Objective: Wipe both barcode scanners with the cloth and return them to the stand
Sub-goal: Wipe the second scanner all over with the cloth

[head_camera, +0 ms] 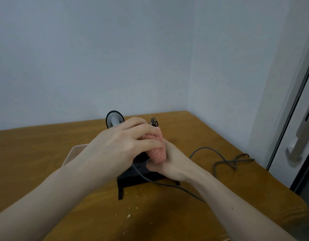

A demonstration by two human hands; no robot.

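**Pink cloth held over a scanner at the stand**

The pink cloth [158,146] is held by the left hand [122,145], its fingers curled round it. The cloth is pressed on a scanner that is mostly hidden, just above the black stand [133,176] on the tabletop [46,153]. The right hand [173,162] is under the cloth; its grip cannot be told. A second scanner [114,120] is seen behind the hands. A grey cable [219,159] lies to the right.

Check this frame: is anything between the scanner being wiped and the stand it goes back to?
Nothing separate shows. The left hand presses the cloth over that scanner, gripped from below by the right hand, right above the stand. Its grey cable trails across the stand's front. The other scanner stands behind; the free slot is hidden.
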